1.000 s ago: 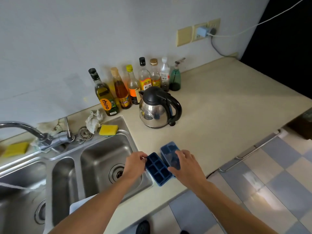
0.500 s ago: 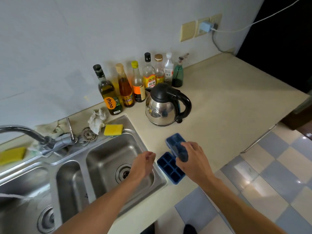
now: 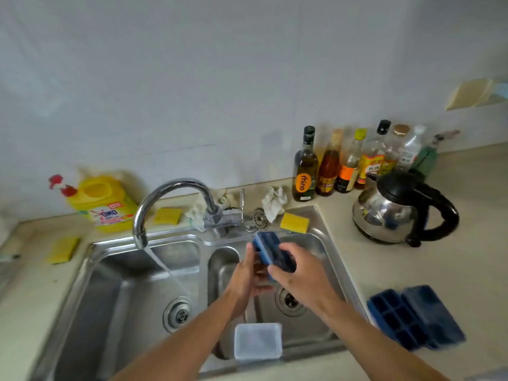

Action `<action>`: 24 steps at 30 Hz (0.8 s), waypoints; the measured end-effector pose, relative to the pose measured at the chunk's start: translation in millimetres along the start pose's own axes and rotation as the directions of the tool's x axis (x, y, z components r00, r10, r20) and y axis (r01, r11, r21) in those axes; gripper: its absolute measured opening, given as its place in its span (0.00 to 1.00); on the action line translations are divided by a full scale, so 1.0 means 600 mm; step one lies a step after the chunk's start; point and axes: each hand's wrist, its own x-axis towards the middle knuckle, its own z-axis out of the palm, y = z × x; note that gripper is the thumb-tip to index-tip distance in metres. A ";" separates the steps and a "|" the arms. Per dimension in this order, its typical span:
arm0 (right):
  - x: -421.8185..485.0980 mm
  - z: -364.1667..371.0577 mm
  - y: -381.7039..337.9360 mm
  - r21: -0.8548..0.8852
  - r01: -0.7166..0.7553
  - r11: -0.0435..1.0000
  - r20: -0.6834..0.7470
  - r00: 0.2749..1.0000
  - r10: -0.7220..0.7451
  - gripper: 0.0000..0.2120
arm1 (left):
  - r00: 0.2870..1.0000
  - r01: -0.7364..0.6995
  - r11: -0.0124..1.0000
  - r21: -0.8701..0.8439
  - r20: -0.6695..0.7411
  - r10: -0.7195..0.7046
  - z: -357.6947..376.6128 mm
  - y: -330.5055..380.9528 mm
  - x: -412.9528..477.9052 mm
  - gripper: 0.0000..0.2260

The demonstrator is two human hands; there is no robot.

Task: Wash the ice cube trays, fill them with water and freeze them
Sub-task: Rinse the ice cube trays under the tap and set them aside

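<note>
Nearest: clear plastic box [image 3: 257, 340] on front rim of sink [image 3: 110, 284]; to the right on bench [image 3: 412, 270], second tray [image 3: 393, 317], cells up, touching another blue piece [image 3: 435, 312], lid or upturned tray, not to be told.

Beyond the box, both hands raised over right part of sink; right hand [image 3: 302, 279] clamped on blue ice cube tray [image 3: 270, 247] from above, fingers curled over its edge; left hand [image 3: 243, 276] against tray's left side, fingers upward, grip too blurred to call; tray tilted, in the air, well apart from the water.

Farther: tap [image 3: 170, 188] running, stream [image 3: 167, 270] falling into left basin; yellow sponge [image 3: 294, 222] on back rim; kettle [image 3: 398, 210], bottles [image 3: 349, 160], detergent jug [image 3: 104, 202] near wall.

Judged: washing barely begun, first tray not yet wetted, soap untouched; bench pieces waiting; filling and freezing all left.
</note>
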 end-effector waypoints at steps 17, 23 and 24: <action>0.040 0.203 -0.117 -0.003 0.084 0.996 0.497 0.865 -0.071 0.34 | 0.936 0.058 0.998 -0.040 -0.345 -0.068 -0.218 -0.009 -0.054 0.33; 0.081 0.286 -0.162 -0.013 -0.016 1.000 0.487 0.873 0.021 0.26 | 0.958 0.090 0.996 0.022 -0.276 -0.080 -0.308 0.015 -0.020 0.33; 0.088 0.302 -0.169 -0.015 -0.040 0.999 0.471 0.881 0.043 0.25 | 0.960 0.104 0.994 0.038 -0.265 -0.090 -0.327 0.020 -0.009 0.33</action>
